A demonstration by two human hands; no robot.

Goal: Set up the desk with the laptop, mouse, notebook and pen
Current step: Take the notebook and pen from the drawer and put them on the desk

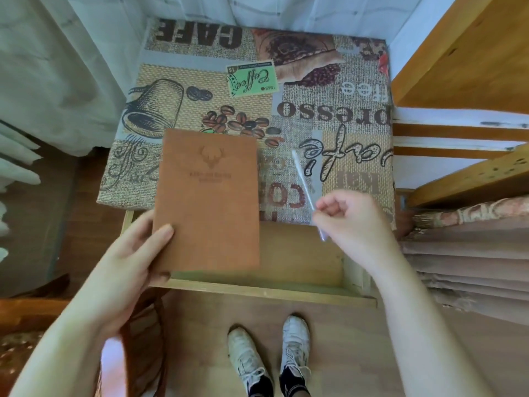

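A brown notebook (209,196) with an embossed deer head on its cover is held over the front left of the desk (329,116), which wears a coffee-print cloth. My left hand (134,253) grips the notebook's lower left corner, thumb on the cover. My right hand (352,222) pinches a clear, thin pen (302,179), blurred and tilted, its far end pointing away over the cloth. No laptop or mouse is in view.
An open wooden drawer (300,265) juts out below the desk's front edge, under both hands. A wooden bed frame (458,173) and bedding stand at the right, a curtain (57,67) at the left. My two feet in white shoes stand on the floor below.
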